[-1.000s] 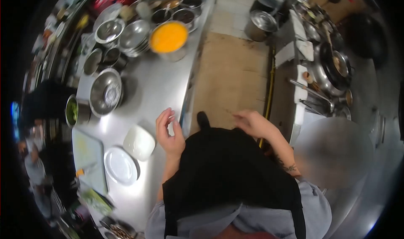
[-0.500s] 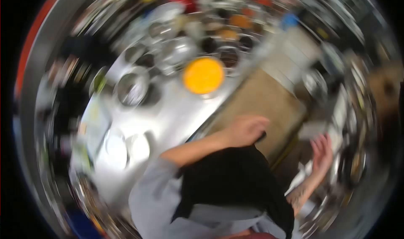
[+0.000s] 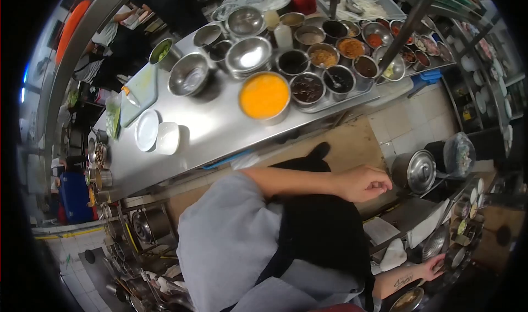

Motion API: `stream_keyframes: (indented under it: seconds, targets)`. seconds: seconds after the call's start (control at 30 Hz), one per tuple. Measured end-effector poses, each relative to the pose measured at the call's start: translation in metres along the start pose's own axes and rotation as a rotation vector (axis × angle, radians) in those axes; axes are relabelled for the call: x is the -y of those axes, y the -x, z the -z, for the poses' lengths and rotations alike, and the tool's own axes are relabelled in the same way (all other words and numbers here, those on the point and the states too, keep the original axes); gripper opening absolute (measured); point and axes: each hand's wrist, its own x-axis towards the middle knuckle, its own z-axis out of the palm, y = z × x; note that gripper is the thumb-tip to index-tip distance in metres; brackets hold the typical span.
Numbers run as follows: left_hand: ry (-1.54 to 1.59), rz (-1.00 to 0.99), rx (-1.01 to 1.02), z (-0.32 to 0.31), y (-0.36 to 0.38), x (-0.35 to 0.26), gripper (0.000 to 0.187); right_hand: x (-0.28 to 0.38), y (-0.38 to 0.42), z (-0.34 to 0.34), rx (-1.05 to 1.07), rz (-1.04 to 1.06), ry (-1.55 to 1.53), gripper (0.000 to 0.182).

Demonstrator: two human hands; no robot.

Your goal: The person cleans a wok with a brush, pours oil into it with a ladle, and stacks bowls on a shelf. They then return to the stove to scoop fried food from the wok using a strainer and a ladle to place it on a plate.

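My left hand (image 3: 366, 184) hangs over the floor in front of my black apron (image 3: 324, 229), its fingers loosely curled with nothing visible in them. At the lower right, my right hand (image 3: 432, 268) reaches beside a small metal pan (image 3: 455, 255). Its fingers are bent together, and what they hold is too small to make out. A round pan with food (image 3: 408, 301) lies below my tattooed forearm. Near my left hand stands a lidded metal pot (image 3: 421, 172).
A steel counter (image 3: 203, 130) holds a container of orange liquid (image 3: 264, 96), metal bowls (image 3: 248, 55), sauce containers (image 3: 307, 88), a white plate (image 3: 147, 130) and a square white dish (image 3: 168, 138). A metal post (image 3: 404, 34) slants above. People (image 3: 107, 37) stand at the upper left.
The view has turned and sharpened, with my body facing further right. My right hand, earlier raised with spread fingers, is now bent beside the small pan. My left hand has shifted right.
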Motion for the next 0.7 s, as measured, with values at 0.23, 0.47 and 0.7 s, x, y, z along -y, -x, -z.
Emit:
stream_keyframes:
  seconds: [0.23, 0.47, 0.7]
  targets:
    - [0.181, 0.106, 0.235, -0.037, -0.126, 0.059, 0.019, 0.066, 0.006, 0.042, -0.092, 0.145, -0.026, 0.05]
    - [0.375, 0.211, 0.716, -0.073, -0.264, 0.082, 0.018, 0.107, 0.136, -0.023, -0.599, 0.062, 0.12, 0.023]
    - [0.474, 0.114, 0.971, -0.107, -0.331, 0.068, 0.018, 0.054, 0.198, -0.067, -0.99, 0.263, 0.592, 0.016]
